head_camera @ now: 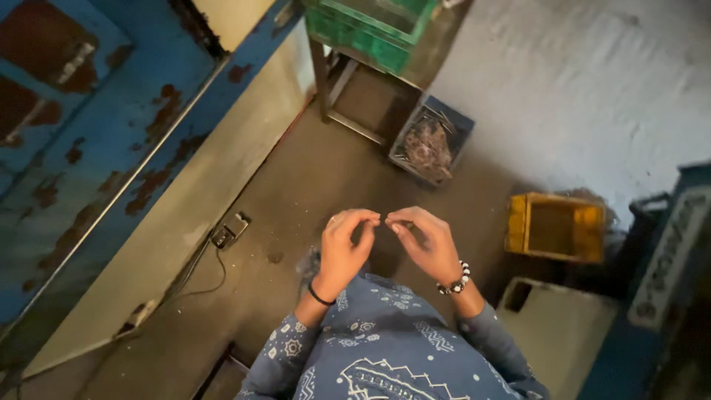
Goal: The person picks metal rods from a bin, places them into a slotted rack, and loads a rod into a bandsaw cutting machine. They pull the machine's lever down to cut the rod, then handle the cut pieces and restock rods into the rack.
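Two hands are meeting fingertip to fingertip: my left hand (346,248) and right hand (424,244) are pinching something too small to identify above the floor (296,192); loosening either pinch risks dropping it.
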The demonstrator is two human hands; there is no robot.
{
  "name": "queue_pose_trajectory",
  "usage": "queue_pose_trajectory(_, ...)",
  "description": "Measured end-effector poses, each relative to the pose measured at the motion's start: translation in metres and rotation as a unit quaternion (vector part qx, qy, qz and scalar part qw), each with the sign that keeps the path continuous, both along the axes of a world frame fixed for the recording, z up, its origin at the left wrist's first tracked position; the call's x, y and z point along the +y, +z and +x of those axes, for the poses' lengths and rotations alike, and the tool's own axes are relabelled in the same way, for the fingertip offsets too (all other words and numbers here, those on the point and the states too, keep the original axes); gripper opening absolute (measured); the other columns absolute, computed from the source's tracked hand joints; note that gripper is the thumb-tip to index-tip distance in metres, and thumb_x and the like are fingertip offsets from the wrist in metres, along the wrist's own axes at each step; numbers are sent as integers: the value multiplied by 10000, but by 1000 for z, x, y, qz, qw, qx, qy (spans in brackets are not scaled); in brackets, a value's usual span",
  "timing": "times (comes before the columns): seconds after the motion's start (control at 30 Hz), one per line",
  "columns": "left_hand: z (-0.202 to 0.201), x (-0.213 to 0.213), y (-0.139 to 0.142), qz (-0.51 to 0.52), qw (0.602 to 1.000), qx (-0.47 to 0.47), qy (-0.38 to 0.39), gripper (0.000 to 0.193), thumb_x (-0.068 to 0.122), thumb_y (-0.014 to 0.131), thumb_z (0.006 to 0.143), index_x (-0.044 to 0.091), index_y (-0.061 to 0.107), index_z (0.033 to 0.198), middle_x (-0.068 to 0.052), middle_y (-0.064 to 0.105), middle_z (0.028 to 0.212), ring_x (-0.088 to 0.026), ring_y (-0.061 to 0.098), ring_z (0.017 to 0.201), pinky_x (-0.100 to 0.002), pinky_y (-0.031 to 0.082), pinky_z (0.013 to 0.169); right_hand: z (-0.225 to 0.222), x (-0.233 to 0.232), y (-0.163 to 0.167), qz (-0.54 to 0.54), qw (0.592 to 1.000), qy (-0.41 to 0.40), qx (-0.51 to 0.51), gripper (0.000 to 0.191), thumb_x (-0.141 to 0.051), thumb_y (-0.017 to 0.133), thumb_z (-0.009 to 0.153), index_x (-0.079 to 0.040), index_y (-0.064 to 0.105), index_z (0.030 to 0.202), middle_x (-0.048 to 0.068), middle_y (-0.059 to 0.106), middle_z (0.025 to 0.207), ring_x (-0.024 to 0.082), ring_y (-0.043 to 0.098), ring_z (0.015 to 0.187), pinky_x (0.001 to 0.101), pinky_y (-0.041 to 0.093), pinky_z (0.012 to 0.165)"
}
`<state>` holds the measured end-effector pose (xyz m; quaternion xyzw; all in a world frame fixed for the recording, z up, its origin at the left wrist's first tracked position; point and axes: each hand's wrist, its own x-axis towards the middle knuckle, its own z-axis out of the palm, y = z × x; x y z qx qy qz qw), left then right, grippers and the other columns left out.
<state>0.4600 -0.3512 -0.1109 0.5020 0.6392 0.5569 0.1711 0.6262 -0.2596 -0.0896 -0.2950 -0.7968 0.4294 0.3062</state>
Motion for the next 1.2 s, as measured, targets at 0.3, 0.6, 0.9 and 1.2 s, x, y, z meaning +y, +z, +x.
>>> queue_pose_trajectory(0.3,-112,126,-51,-89,989,-100,59,111,2,669,871,40,683,974,-106,708,878,-260,707,815,-354,556,762,-157,141,-25,49,994,91,33,176,-40,737,907,-36,682,1074,119,718,1148,295,699,1103,379,550,965)
queue_pose_trajectory(0.6,-257,274,4,30,993,54,98,190,-23,650,908,57,654,1080,-111,682,1163,-321,664,1117,-389,520,966,-279,313,-15,45,997,68,8,219,-54,735,928,-36,672,1137,112,693,1222,263,673,1151,351,540,965)
queue_pose_trajectory(0.9,-371,301,3,134,807,239,523,139,-120,589,1023,1,655,1045,-105,519,1252,-289,566,1086,-384,519,894,-340,591,-147,-63,994,-76,41,119,-126,717,1054,-41,698,1134,37,678,954,101,605,847,267,515,763)
queue_pose_trajectory(1.2,-401,254,-31,-27,495,391,775,804,323,755,1134,-109,182,1495,-191,196,1563,-343,372,1407,-471,406,1192,-403,775,-220,8,904,-137,-405,239,-207,644,930,-36,729,1075,264,700,1078,450,669,1001,531,535,852)
